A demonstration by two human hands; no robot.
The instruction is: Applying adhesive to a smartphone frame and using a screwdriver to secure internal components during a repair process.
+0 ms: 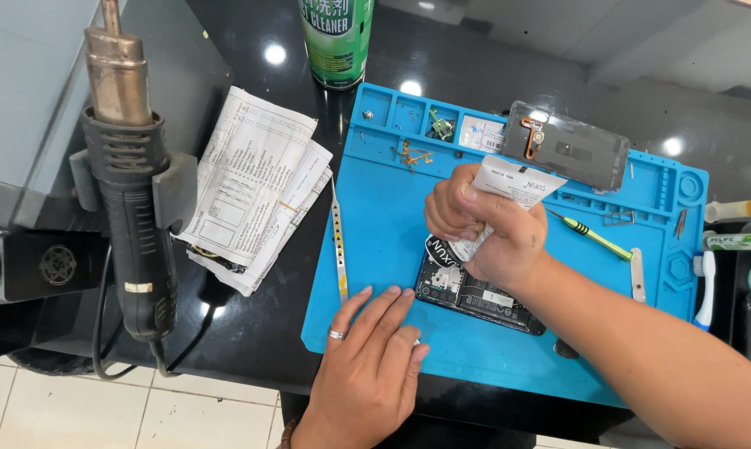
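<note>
Landmark: the blue work mat lay on the dark counter, and every place below was given from it.
Opened phone: the opened phone lay in the lower middle of the mat, inner parts up, its upper part hidden under the right hand.
Right hand: the right hand was over the middle of the mat, its fingers curled tight around a white tube, with the tube's lower end pointed down at the phone.
Left hand: the left hand lay flat on the lower edge of the mat, fingers together and stretched out, fingertips just beside the phone's left side; it wore a ring and held nothing.
Back cover: a dark back cover lay at the top edge of the mat, well apart from the phone.
Screwdriver: a green screwdriver lay on the mat to the right of the right hand.
Off the mat: a heat gun hung in a holder far to the left, folded papers lay between it and the mat, and a green spray can stood just above the mat's top left corner.
Doing it well, as I judged: the squeeze had to be slow and light so that only a thin line came out; the tube's tip had to stay close to the phone's frame; the left hand should keep the phone from sliding.
Not visible: the tube's tip and what came out of it were hidden by the hand.
</note>
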